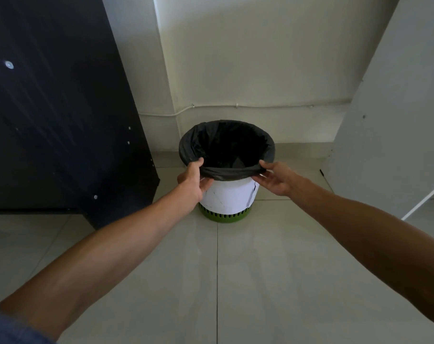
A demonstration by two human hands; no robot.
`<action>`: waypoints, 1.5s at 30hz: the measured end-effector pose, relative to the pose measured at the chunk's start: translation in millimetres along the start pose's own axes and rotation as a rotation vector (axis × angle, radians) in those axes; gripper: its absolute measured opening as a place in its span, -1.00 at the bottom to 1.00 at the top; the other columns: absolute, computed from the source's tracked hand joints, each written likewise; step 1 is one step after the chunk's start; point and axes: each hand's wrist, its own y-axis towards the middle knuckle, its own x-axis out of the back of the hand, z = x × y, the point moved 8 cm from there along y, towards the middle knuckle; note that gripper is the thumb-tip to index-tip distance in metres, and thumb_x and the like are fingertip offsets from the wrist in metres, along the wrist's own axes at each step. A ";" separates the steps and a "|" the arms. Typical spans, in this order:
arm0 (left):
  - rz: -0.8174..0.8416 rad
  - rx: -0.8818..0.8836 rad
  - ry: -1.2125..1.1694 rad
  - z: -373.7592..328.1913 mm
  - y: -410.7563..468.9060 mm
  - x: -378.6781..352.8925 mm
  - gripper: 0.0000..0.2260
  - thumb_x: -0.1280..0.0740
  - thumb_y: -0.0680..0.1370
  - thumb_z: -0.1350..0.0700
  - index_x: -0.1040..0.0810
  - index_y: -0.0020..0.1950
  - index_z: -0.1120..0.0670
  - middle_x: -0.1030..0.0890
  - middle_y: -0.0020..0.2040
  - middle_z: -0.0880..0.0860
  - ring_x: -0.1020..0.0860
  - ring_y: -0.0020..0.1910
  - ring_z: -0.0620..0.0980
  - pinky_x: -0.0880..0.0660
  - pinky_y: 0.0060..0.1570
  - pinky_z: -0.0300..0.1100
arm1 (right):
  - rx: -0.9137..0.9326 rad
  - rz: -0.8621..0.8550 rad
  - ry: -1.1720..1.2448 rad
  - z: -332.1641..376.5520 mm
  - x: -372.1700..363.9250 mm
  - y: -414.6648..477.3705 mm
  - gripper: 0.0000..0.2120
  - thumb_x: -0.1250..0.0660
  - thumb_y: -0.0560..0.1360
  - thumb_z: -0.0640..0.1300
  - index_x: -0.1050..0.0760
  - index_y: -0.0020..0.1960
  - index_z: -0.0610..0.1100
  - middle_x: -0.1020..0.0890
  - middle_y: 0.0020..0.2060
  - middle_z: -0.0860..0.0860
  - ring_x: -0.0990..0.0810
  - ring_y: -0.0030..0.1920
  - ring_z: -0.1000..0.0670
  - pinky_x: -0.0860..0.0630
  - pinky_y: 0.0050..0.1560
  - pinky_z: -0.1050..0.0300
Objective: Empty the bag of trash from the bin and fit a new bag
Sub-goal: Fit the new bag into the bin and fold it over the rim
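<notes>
A round bin (229, 194) with a white paper-wrapped wall and a green slotted base stands on the floor by the wall. A black trash bag (226, 145) lines it, folded over the rim. My left hand (193, 181) grips the bag's folded edge at the near left of the rim. My right hand (274, 178) pinches the same edge at the near right. The inside of the bag is dark, so its contents are hidden.
A dark cabinet (57, 115) stands close on the left of the bin. A white panel (394, 125) leans on the right. The cream wall (260, 70) with a thin cable is right behind the bin. Pale floor tiles (223, 281) stretch toward me.
</notes>
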 end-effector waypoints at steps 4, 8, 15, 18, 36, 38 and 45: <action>-0.062 -0.025 0.033 -3.2 8.9 6.1 -0.69 -0.48 0.45 0.28 -0.53 0.16 0.23 -0.64 0.05 0.17 -0.64 -0.14 0.04 -0.65 -0.21 -0.13 | -0.068 0.004 -0.109 -9.1 1.0 -1.1 -0.82 -0.38 0.52 -0.22 -0.51 0.09 -0.26 -0.58 -0.02 -0.15 -0.62 -0.04 -0.11 -0.67 -0.09 -0.01; -0.084 -0.059 0.010 -12.0 13.9 9.7 -0.71 -0.42 0.46 0.40 -0.52 0.17 0.28 -0.63 0.07 0.21 -0.64 -0.14 0.07 -0.62 -0.41 -0.17 | -0.027 -0.124 -0.056 -1.8 14.1 5.8 -0.60 -0.44 0.46 0.02 -0.43 0.16 -0.18 -0.56 0.01 -0.12 -0.59 0.00 -0.09 -0.56 0.16 -0.05; -0.083 -0.090 -0.037 -21.8 22.3 23.9 -0.66 -0.41 0.43 0.41 -0.52 0.19 0.25 -0.63 0.11 0.23 -0.65 -0.07 0.11 -0.64 -0.29 -0.14 | 0.006 -0.083 -0.011 12.7 17.4 11.5 -0.94 -0.32 0.57 -0.24 -0.51 -0.05 -0.23 -0.59 -0.11 -0.08 -0.59 -0.14 0.00 -0.64 -0.30 0.14; -0.122 -0.110 -0.089 -22.0 23.4 26.8 -0.68 -0.49 0.41 0.30 -0.55 0.13 0.20 -0.65 0.08 0.18 -0.65 -0.03 0.08 -0.64 -0.10 -0.14 | -0.034 -0.046 -0.023 4.0 13.3 11.2 -0.94 -0.31 0.57 -0.24 -0.50 -0.01 -0.24 -0.56 -0.08 -0.12 -0.59 -0.11 -0.04 -0.65 -0.21 0.10; -0.095 -0.041 -0.031 -4.2 21.4 17.0 -0.67 -0.47 0.51 0.15 -0.48 0.21 0.18 -0.62 0.13 0.17 -0.64 0.02 0.10 -0.63 0.04 -0.01 | -0.056 -0.038 -0.015 -8.2 -8.5 8.0 -0.89 -0.34 0.57 -0.18 -0.49 0.01 -0.24 -0.55 -0.01 -0.15 -0.59 -0.04 -0.11 -0.67 -0.13 -0.11; -0.013 0.039 0.032 3.6 15.2 10.4 -0.62 -0.49 0.49 0.08 -0.48 0.24 0.14 -0.60 0.06 0.11 -0.62 0.01 0.05 -0.59 0.07 0.08 | -0.051 -0.055 -0.065 -10.5 -8.1 7.4 -0.88 -0.33 0.58 -0.13 -0.49 -0.02 -0.19 -0.56 -0.07 -0.08 -0.57 -0.10 -0.06 -0.64 -0.08 0.01; 0.131 0.053 -0.019 16.9 -1.9 -4.2 -0.75 -0.38 0.54 0.30 -0.51 0.20 0.30 -0.62 -0.09 0.22 -0.64 -0.16 0.12 -0.60 -0.23 -0.03 | -0.060 -0.078 -0.044 -8.1 -7.1 2.8 -0.82 -0.34 0.58 -0.13 -0.48 0.11 -0.21 -0.53 -0.01 -0.14 -0.56 -0.03 -0.12 -0.65 -0.07 -0.14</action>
